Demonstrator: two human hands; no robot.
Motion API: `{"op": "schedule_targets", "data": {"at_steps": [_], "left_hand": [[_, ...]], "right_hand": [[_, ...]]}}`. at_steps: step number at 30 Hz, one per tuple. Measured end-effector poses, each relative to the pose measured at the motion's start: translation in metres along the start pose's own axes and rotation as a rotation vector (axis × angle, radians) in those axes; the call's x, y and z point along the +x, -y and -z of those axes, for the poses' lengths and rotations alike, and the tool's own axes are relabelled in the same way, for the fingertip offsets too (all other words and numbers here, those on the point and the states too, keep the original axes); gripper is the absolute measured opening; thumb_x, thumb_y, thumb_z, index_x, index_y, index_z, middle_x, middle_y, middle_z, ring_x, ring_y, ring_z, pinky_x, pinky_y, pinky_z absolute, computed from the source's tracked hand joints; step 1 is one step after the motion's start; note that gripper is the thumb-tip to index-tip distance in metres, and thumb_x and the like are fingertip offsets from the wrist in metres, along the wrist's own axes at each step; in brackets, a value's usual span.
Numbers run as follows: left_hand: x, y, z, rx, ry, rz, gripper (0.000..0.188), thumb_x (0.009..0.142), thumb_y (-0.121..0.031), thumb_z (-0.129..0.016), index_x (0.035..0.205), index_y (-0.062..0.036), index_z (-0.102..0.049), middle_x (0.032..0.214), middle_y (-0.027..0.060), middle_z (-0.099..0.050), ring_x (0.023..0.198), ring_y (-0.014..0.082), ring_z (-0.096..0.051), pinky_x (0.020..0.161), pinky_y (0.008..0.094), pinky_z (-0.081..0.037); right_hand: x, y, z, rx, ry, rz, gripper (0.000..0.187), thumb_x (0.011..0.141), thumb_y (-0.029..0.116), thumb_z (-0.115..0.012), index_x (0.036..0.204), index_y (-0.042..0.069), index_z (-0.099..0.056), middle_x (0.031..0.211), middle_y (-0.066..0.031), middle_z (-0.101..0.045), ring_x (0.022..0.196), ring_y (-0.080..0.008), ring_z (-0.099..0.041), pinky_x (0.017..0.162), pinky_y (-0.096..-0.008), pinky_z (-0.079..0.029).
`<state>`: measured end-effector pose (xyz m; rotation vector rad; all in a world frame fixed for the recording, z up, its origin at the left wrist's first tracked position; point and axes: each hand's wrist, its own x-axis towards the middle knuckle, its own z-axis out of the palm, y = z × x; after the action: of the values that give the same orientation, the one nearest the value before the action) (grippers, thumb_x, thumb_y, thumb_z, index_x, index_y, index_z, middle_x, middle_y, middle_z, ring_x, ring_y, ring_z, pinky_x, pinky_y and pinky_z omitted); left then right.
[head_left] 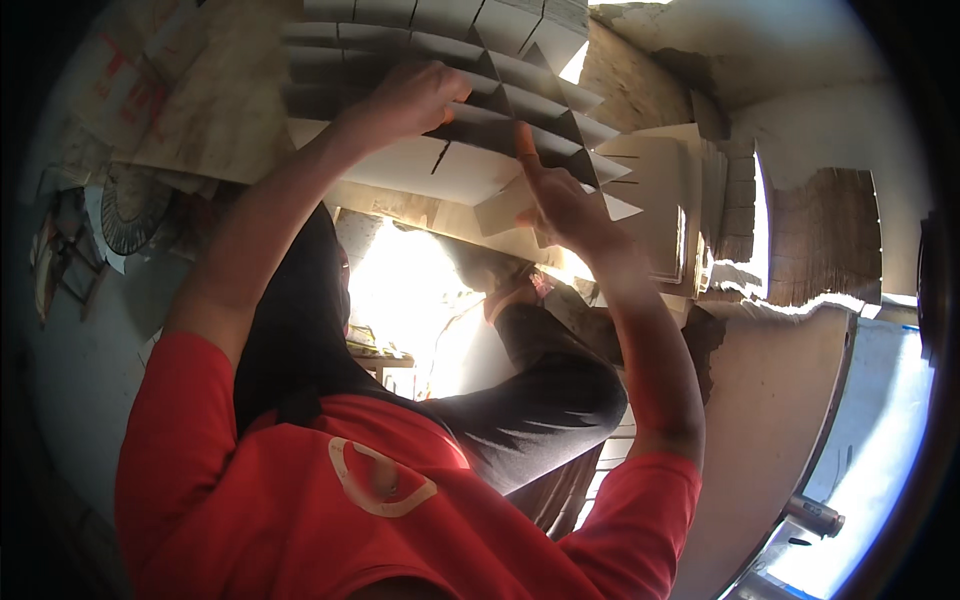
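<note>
Your left hand (415,100) lies on top of the pale cardboard divider grid with its crossing slotted strips (500,90), fingers curled and pressing down on the strips near its left part. Your right hand (565,205) is at the near right edge of the same grid; the index finger is stretched straight up along one strip, the other fingers are folded narrow, and I cannot tell if they pinch a strip or only touch it. The grid stands in front of you, high in the view, and it rests on a flat pale cardboard sheet (400,165) that sticks out below it.

To the right of the grid is a stack of loose pale cardboard strips with cut slots (670,200), just beside your right hand. Further right you see a torn brown corrugated cardboard piece (825,235) against a rough whitish wall (850,120) — the plaster is broken in places. On the left, worn brown cardboard sheets with red marks (150,80) lie on the ground.

Strong sunlight falls on the floor between your arms — this part is too bright to read. Your knees in dark trousers (540,400) are bent below the work.
</note>
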<state>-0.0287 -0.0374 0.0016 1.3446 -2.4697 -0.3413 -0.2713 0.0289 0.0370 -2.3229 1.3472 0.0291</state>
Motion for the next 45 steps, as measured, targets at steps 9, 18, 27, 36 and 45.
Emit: {"op": "schedule_targets", "data": {"at_steps": [9, 18, 27, 36, 45], "left_hand": [[-0.054, -0.004, 0.012, -0.248, -0.392, 0.005, 0.036, 0.078, -0.003, -0.069, 0.113, 0.0013, -0.061, 0.111, 0.0132, -0.062, 0.099, 0.0239, -0.061, 0.087, 0.0316, -0.047], [-0.083, -0.010, 0.010, -0.212, -0.618, 0.052, 0.033, 0.074, -0.001, -0.071, 0.106, 0.0020, -0.064, 0.101, 0.0127, -0.065, 0.097, 0.0238, -0.060, 0.084, 0.0320, -0.048], [-0.093, -0.004, 0.018, -0.183, -0.600, 0.037, 0.036, 0.074, 0.000, -0.072, 0.109, -0.0005, -0.064, 0.104, 0.0094, -0.064, 0.098, 0.0202, -0.060, 0.087, 0.0293, -0.047], [-0.094, -0.008, 0.010, -0.139, -0.355, 0.020, 0.039, 0.069, -0.010, -0.075, 0.106, 0.0003, -0.064, 0.094, 0.0126, -0.064, 0.094, 0.0263, -0.058, 0.082, 0.0357, -0.047], [-0.093, 0.001, -0.010, -0.279, -0.336, -0.012, 0.015, 0.074, -0.002, -0.065, 0.089, 0.0003, -0.065, 0.081, 0.0135, -0.064, 0.077, 0.0287, -0.062, 0.069, 0.0378, -0.049]], "right_hand": [[-0.047, -0.067, 0.008, -0.244, -0.969, -0.147, 0.038, 0.085, 0.027, -0.065, 0.118, 0.008, -0.058, 0.085, -0.0109, -0.064, 0.076, -0.0282, -0.063, 0.065, -0.0382, -0.051], [-0.111, -0.187, -0.034, -0.640, -0.615, -0.847, 0.062, 0.071, 0.038, -0.076, 0.116, 0.004, -0.050, 0.109, -0.0150, -0.057, 0.098, -0.0320, -0.056, 0.081, -0.0480, -0.044], [-0.116, -0.179, 0.009, -0.115, -0.908, -0.843, 0.036, 0.078, 0.021, -0.070, 0.101, -0.001, -0.053, 0.094, -0.0233, -0.063, 0.091, -0.0406, -0.060, 0.075, -0.0440, -0.047], [-0.080, -0.015, 0.100, 0.252, -1.181, -0.178, 0.047, 0.083, 0.011, -0.069, 0.126, 0.000, -0.053, 0.083, -0.0044, -0.065, 0.066, -0.0075, -0.057, 0.064, -0.0215, -0.049], [-0.016, 0.056, 0.068, 0.391, -0.795, 0.096, 0.051, 0.081, 0.010, -0.071, 0.128, 0.002, -0.053, 0.063, 0.0008, -0.049, 0.061, -0.0025, -0.040, 0.055, -0.0166, -0.038]]}}
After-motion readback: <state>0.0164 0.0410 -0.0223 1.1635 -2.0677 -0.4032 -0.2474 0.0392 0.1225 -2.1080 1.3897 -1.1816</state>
